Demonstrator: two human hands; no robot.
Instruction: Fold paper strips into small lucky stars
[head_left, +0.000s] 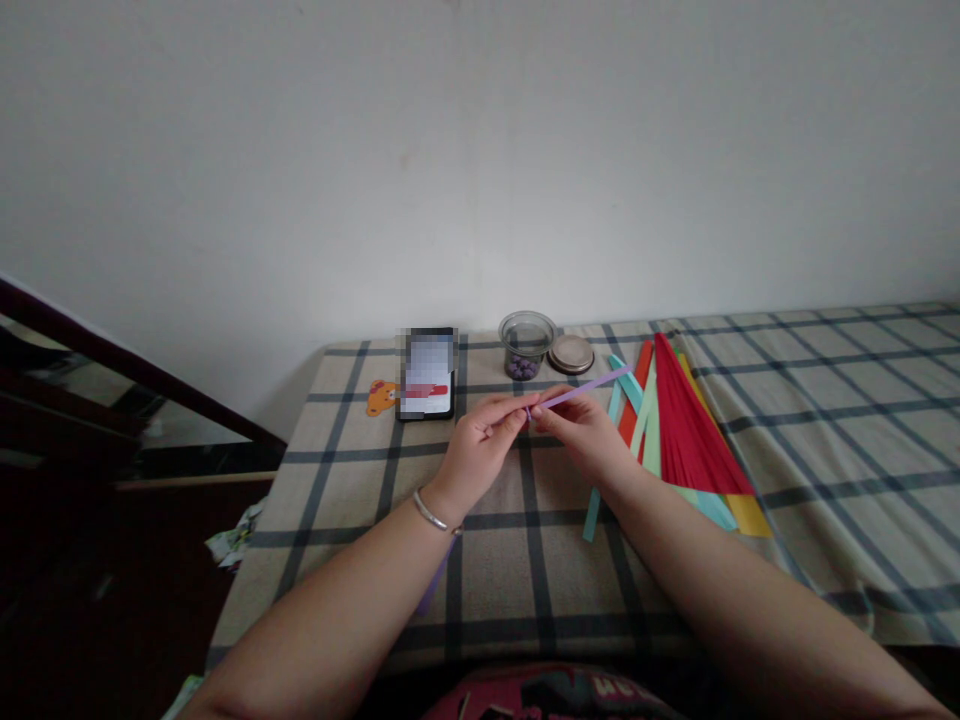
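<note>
A narrow purple paper strip is pinched between my two hands above the checked tablecloth. My left hand, with a silver bangle at its wrist, grips a small folded or knotted part of the strip at the fingertips. Right beside it, my right hand pinches the same part, fingers closed. The strip's long end sticks out to the right over my right hand. Another purple strip shows on the cloth, partly hidden by my left forearm. The exact shape between the fingertips is too small to make out.
A clear plastic cup with small purple pieces stands near the wall, its round lid alongside. A phone leans upright by a bear-shaped cutout. Red strips fan over yellow, green, orange and blue ones at right.
</note>
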